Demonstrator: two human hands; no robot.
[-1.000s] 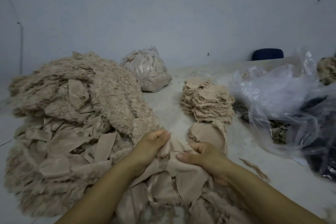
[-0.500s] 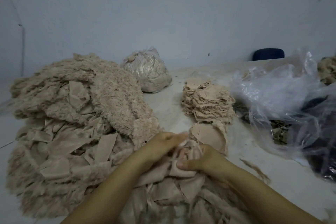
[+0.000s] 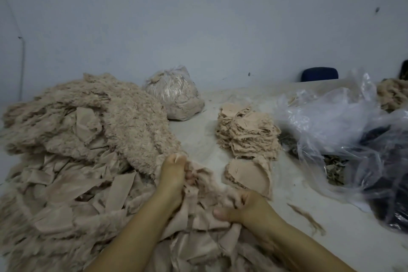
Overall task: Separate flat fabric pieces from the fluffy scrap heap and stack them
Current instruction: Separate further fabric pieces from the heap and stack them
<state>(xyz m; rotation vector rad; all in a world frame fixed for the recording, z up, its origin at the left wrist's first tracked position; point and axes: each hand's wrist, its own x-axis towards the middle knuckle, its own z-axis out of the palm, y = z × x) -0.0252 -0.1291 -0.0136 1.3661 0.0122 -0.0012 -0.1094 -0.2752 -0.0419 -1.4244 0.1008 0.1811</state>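
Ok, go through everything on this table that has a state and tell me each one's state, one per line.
Left hand: grips fabric at the heap's edge.
Right hand: grips a fabric piece.
Fluffy scrap heap: loose, flat pieces mixed in.
Tall stack: piled, ragged edges.
Low stack: a few pieces, in front of the tall one.
Filled plastic bag: stuffed; whether it is closed cannot be told.
Clear plastic bag: crumpled, open.

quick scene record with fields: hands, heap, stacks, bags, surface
left hand: grips fluffy fabric at the heap's edge
right hand: grips fabric nearer the person
scrap heap: left, fluffy pieces mixed with flat strips
tall stack: flat pieces, centre right
small stack: in front of the tall one
tied bag: filled, behind the heap
loose plastic bags: right
table: pale, linty
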